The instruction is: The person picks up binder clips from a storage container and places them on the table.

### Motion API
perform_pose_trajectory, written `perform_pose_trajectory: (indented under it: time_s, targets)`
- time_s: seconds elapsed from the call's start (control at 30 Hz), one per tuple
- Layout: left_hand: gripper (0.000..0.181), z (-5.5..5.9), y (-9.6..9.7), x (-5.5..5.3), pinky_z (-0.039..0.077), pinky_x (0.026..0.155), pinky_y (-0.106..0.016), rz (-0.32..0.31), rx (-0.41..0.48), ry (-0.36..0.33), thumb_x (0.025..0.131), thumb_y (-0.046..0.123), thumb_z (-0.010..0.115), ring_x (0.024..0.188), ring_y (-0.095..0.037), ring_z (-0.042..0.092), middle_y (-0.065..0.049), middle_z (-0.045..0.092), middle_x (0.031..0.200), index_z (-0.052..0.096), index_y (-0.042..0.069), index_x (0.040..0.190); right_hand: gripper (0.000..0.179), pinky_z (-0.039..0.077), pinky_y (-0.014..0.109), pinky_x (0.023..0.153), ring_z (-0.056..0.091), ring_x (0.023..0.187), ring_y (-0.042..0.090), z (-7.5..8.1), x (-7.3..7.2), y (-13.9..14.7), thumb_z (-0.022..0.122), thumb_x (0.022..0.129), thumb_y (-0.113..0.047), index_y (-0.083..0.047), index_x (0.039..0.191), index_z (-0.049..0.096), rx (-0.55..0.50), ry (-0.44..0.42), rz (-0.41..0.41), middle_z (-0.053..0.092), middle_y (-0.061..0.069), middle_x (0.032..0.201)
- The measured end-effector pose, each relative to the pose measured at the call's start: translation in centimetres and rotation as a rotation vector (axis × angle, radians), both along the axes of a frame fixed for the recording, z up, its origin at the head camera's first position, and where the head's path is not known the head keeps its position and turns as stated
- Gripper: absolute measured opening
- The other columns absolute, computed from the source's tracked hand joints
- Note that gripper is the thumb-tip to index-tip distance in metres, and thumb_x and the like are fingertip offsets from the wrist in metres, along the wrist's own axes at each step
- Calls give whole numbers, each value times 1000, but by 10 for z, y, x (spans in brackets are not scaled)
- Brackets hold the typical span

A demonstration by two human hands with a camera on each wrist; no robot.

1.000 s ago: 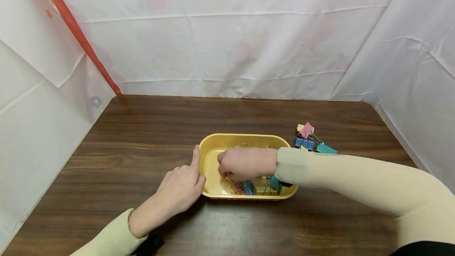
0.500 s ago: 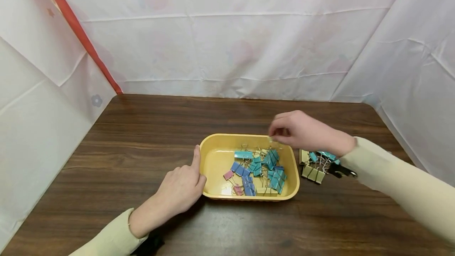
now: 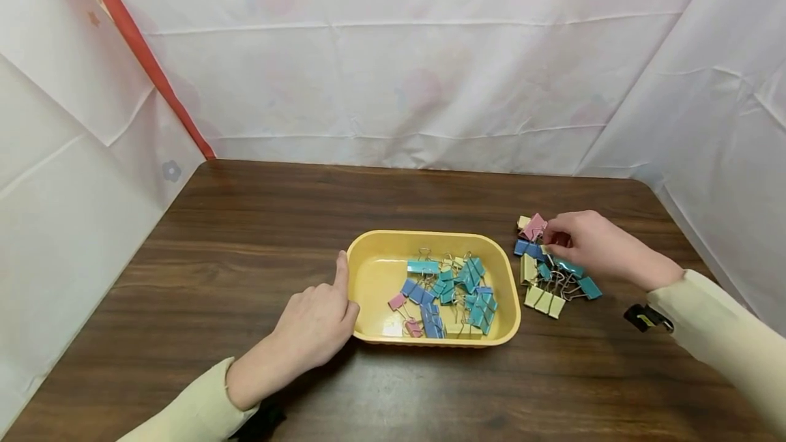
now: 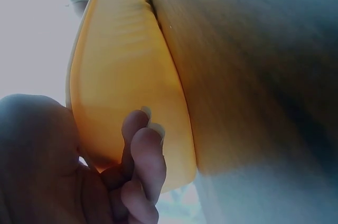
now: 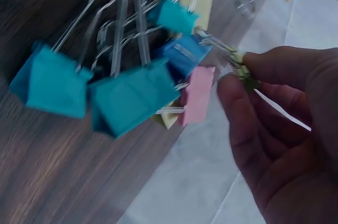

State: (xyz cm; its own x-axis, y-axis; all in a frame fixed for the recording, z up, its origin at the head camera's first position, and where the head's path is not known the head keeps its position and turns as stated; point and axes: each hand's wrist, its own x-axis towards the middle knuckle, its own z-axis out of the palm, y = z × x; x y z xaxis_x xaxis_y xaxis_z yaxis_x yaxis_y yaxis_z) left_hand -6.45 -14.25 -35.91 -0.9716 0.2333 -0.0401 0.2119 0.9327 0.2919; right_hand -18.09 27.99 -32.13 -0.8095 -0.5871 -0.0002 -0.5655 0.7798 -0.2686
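Note:
A yellow plastic tray (image 3: 376, 241) holds several binder clips in teal, blue, pink and yellow, mostly towards its right side. My left hand (image 3: 319, 322) rests against the tray's left end, its index finger laid straight along the rim. In the left wrist view, other fingers (image 4: 148, 163) bend loosely beside the outer wall. Over a pile of clips to the right of the tray, my right hand (image 3: 592, 241) pinches a small yellow-green binder clip (image 5: 245, 73) between thumb and fingertip. A pink clip (image 3: 533, 226) and a blue clip (image 3: 527, 249) lie right by those fingers.
Several larger clips spread below the right hand, among them a yellow clip (image 3: 544, 301) and a teal clip (image 3: 590, 288), their wire handles crossing. The dark wooden table (image 3: 295, 203) ends at white curtains (image 3: 393, 87) at the back and sides.
My right hand has swung from inside the tray rightward over its rim to the loose pile, and now pinches a small yellow-green clip there. The left hand stays at the tray's end.

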Motion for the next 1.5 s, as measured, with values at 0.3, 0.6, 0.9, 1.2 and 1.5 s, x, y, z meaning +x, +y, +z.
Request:
perform_pose_trajectory:
  time_s: [0.3, 0.6, 0.9, 1.2, 1.5]
  targets:
    - [74, 0, 0, 0, 35, 45, -36, 0, -19, 5, 93, 21, 48, 47, -18, 41, 0, 43, 54, 19, -12, 152, 14, 47, 30, 64, 53, 68, 8, 1, -3, 5, 70, 89, -8, -21, 83, 69, 44, -56, -13, 61, -11, 75]
    - [74, -1, 1, -3, 36, 45, -36, -2, -24, 9, 93, 20, 48, 46, -17, 42, 1, 43, 54, 19, -13, 152, 4, 46, 33, 62, 52, 65, 6, 19, -7, -16, 71, 90, -12, -14, 87, 72, 69, -4, 27, 61, -11, 79]
    - [74, -1, -1, -3, 35, 45, -35, -8, -23, 0, 93, 20, 47, 46, -17, 42, 1, 43, 53, 17, -11, 153, 13, 47, 28, 62, 53, 67, 0, 30, 10, -71, 70, 89, -9, -22, 86, 70, -5, 70, 196, 60, -14, 83]
    - [74, -1, -3, -2, 34, 44, -34, -15, -8, -4, 94, 20, 47, 46, -17, 40, 1, 43, 54, 16, -10, 154, 12, 45, 24, 64, 49, 69, 5, 29, 36, -153, 73, 88, -13, -18, 83, 63, 39, 111, 546, 55, -11, 81]
    - [74, 0, -8, -2, 37, 45, -36, -18, -20, 3, 93, 20, 49, 48, -18, 43, 0, 44, 56, 18, -12, 153, 4, 46, 23, 68, 53, 72, 11, 8, 35, -219, 69, 94, -17, -15, 94, 72, 197, 86, 738, 59, -4, 83]
